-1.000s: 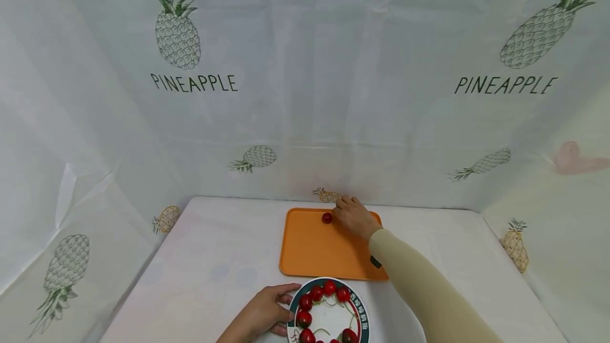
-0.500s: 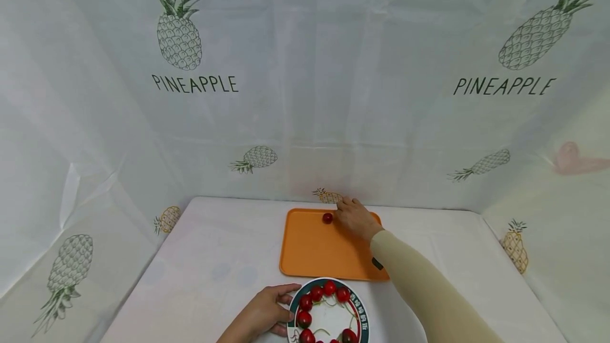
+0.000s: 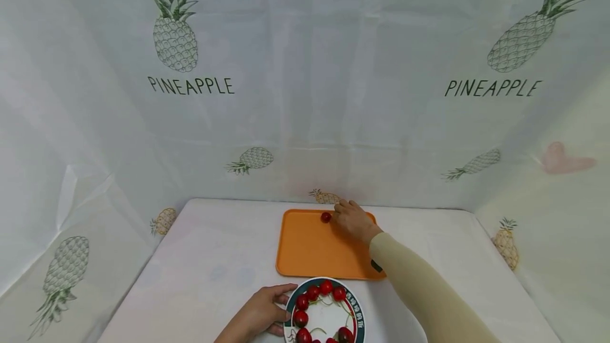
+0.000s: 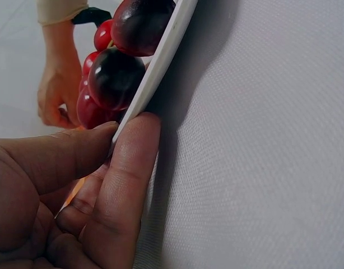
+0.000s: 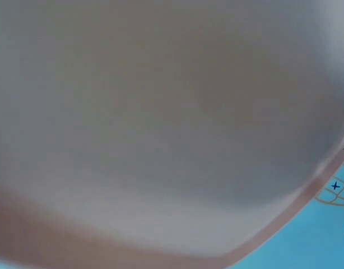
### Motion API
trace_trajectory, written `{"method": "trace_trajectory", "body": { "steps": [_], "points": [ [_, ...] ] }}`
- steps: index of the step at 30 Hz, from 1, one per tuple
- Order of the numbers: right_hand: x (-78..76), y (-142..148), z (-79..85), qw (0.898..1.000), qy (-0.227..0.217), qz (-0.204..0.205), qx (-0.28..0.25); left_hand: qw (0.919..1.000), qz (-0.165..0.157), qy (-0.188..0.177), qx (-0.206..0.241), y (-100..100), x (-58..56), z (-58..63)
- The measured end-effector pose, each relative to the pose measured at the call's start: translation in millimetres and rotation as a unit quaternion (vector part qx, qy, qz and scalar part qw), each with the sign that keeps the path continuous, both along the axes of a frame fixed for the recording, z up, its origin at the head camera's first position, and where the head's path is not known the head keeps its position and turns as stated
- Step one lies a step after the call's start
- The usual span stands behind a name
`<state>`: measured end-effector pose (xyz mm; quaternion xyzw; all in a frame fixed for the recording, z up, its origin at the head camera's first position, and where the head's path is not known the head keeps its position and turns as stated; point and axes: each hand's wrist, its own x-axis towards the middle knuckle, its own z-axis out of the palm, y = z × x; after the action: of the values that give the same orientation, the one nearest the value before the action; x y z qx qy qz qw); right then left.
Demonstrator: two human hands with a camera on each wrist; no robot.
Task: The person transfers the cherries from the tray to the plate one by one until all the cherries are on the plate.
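A round plate (image 3: pixel 314 282) with a dark green rim and several red cherries (image 3: pixel 301 318) set in a ring lies at the near edge of the head view. My left hand (image 3: pixel 261 311) pinches its left rim, with the thumb (image 4: pixel 85 154) on the upper side and a finger under it in the left wrist view. Over the far right part of an orange tray (image 3: pixel 310 253), my right hand (image 3: pixel 352 220) reaches with bent fingers. One dark red cherry (image 3: pixel 326 217) sits right beside those fingers. The hand covers its own fingertips, so I cannot tell what they hold.
White cloth covers the table (image 3: pixel 214 258), and a pineapple-print curtain (image 3: pixel 305 94) rises behind the tray's far edge. My right sleeve (image 3: pixel 424 285) crosses the tray's right side. A blurred surface fills most of the right wrist view.
Both hands, the plate and the cherries keep their places. The whole head view has shifted slightly to the left.
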<state>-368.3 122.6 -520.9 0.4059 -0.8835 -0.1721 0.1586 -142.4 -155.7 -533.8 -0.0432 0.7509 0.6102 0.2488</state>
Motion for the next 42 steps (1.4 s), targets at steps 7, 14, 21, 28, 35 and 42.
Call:
{"method": "trace_trajectory", "body": {
  "steps": [7, 14, 21, 28, 35, 42],
  "points": [
    [3.5, 5.8, 1.3, 1.000, 0.015, 0.018, -0.018, 0.9999, -0.008, 0.001, -0.006, -3.2, 0.7, -1.8],
    [20.4, 8.3, 15.0, 0.998, 0.030, 0.057, -0.018, 0.9997, -0.003, -0.008, -0.022, -4.9, -0.2, -1.8],
    [41.8, 14.1, 28.1, 0.994, 0.035, 0.097, -0.018, 0.9999, -0.005, -0.004, -0.010, -6.1, 1.1, -0.2],
    [65.8, 32.7, 38.1, 0.989, 0.015, 0.139, -0.043, 0.9999, -0.006, -0.004, -0.011, -5.3, -0.5, 3.7],
    [96.7, 55.4, 49.6, 0.987, -0.030, 0.157, -0.036, 0.9999, -0.005, -0.006, -0.014, -1.9, -0.5, 4.1],
    [130.7, 65.2, 58.5, 0.973, -0.049, 0.225, -0.023, 0.9998, -0.008, -0.005, -0.018, -0.2, -0.4, 2.7]
  ]
}}
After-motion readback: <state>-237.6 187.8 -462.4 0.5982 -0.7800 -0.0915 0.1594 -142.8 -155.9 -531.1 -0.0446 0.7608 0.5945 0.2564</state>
